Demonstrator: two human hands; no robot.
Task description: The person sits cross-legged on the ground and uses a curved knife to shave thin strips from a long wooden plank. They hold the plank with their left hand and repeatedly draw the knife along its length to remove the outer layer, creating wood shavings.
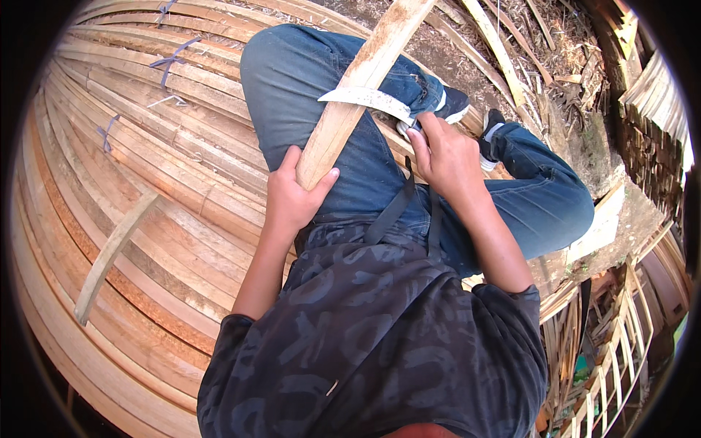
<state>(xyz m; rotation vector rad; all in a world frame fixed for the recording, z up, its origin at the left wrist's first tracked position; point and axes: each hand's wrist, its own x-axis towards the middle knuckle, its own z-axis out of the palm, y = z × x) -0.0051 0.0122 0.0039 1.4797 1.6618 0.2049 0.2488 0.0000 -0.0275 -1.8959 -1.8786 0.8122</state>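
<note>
A long, flat wooden slat (365, 66) slants from my lap up past the top edge of the picture. My left hand (292, 191) is closed around its near end, thumb on one side and fingers on the other. In my right hand (447, 157) is a sickle (369, 97), gripped by the handle, which my fingers mostly cover. Its pale curved blade lies across the slat above my left hand, the tip reaching past the left edge. Whether the edge bites into the wood I cannot tell.
Long stacked planks (168, 219) spread under me and to the left, some bundled with blue ties (174, 61). A short curved wood strip (113, 259) rests across them. Shavings and loose strips (500, 55) cover the ground ahead; a slatted frame (606, 365) stands lower right.
</note>
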